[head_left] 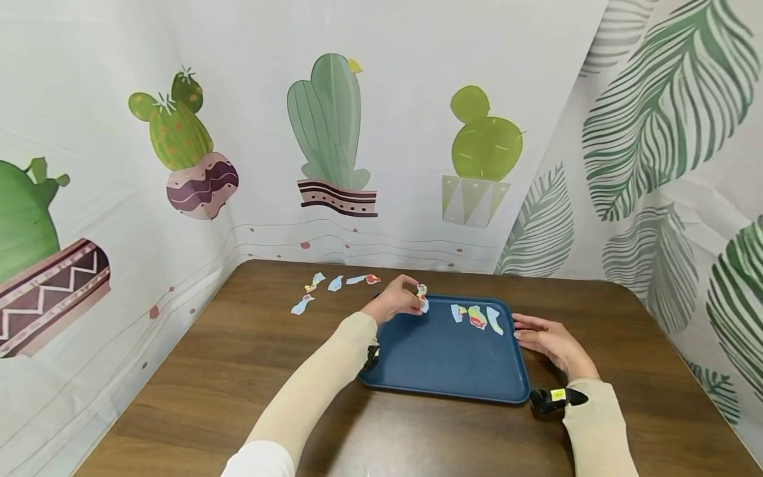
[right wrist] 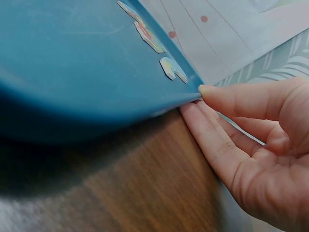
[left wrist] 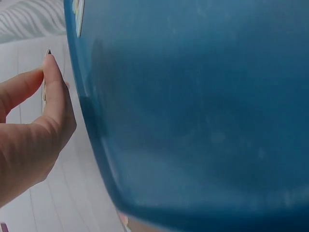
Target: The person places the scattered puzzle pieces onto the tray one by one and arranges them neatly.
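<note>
My left hand (head_left: 393, 299) pinches a small, irregular paper piece (head_left: 424, 305) with a coloured print, held over the far left part of a blue tray (head_left: 441, 364). In the left wrist view, thumb and fingertips meet on the piece, which shows almost edge-on. At the tray's right side, my right hand (head_left: 553, 343) holds the rim, thumb on top and fingers underneath, as the right wrist view shows. Several similar pieces lie in the tray near its far right corner, among them a red and yellow one (head_left: 477, 318) and a pale curved one (head_left: 495, 320).
Beyond the tray's far left corner, more cut pieces lie on the brown wooden table (head_left: 238, 377), including a light blue one (head_left: 336, 283) and a red one (head_left: 372, 279). A white cloth printed with cacti (head_left: 328, 132) and leaves hangs behind the table.
</note>
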### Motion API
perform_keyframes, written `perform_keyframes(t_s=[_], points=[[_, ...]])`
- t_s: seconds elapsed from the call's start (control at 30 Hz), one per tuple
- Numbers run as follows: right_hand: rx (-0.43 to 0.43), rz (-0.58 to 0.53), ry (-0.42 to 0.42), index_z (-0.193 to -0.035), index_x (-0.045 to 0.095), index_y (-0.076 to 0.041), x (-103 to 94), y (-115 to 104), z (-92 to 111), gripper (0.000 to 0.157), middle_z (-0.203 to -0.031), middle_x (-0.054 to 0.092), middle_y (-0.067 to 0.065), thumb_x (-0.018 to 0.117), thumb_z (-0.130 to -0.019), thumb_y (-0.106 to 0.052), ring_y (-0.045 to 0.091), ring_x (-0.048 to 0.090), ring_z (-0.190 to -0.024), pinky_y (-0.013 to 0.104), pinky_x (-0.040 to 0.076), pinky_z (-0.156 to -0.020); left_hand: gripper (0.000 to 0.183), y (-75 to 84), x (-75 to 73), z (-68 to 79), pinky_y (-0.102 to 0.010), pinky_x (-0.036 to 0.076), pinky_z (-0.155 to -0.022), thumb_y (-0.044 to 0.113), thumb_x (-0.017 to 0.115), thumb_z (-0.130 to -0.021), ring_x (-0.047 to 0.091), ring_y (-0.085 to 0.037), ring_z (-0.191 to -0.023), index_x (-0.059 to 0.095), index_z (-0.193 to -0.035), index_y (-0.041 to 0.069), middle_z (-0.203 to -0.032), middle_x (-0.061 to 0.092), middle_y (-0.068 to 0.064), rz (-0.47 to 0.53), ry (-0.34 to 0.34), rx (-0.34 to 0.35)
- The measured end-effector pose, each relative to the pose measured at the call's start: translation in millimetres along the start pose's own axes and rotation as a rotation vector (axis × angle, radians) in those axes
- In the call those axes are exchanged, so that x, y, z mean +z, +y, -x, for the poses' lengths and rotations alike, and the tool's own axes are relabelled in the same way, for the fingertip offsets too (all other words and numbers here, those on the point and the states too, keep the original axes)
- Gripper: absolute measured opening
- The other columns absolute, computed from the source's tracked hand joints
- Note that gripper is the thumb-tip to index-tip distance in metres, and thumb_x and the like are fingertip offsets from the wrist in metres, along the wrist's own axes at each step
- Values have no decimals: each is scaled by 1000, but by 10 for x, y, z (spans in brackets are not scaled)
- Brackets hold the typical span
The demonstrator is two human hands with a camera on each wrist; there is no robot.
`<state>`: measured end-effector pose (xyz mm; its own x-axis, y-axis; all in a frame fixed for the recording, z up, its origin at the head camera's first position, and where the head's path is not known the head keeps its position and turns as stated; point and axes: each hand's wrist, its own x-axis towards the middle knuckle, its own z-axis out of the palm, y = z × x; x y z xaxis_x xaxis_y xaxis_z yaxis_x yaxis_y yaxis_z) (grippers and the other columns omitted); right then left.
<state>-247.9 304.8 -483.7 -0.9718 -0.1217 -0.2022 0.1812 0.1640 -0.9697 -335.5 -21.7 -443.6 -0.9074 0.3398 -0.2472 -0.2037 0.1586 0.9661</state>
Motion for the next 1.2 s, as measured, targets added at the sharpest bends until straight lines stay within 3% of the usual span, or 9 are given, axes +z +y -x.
perform_keyframes(t_s=[0.3, 0.5, 0.73, 1.2], points=[[7, -7, 4, -145, 32, 9, 5, -4, 8, 65, -129, 53, 22, 65, -92, -8, 9, 65, -94, 28, 56, -86, 49, -69, 293, -57, -36, 61, -70, -17, 63, -82, 61, -19, -57, 48, -126, -3, -80, 65, -21, -25, 30, -23], [2, -22, 0, -144, 32, 10, 5, -6, 11, 65, -127, 54, 21, 65, -91, -7, 9, 65, -94, 28, 56, -86, 44, -114, 412, -73, -32, 61, -66, -16, 65, -81, 62, -19, -56, 47, -119, 0, -82, 61, -20, -40, 69, -44], [-3, -8, 1, -144, 33, 10, 1, 3, 9, 64, -127, 54, 22, 65, -92, -8, 9, 65, -94, 28, 56, -86, 40, -145, 473, -46, -31, 61, -65, -15, 67, -82, 64, -17, -56, 49, -115, -3, -83, 61, -18, -66, 102, -71], [-4, 8, 2, -145, 33, 9, 0, 11, -6, 64, -129, 52, 23, 65, -92, -8, 8, 65, -94, 28, 55, -87, 33, -147, 515, -18, -30, 60, -65, -12, 68, -82, 71, -32, -77, 54, -111, -7, -88, 61, -17, -98, 135, -54]])
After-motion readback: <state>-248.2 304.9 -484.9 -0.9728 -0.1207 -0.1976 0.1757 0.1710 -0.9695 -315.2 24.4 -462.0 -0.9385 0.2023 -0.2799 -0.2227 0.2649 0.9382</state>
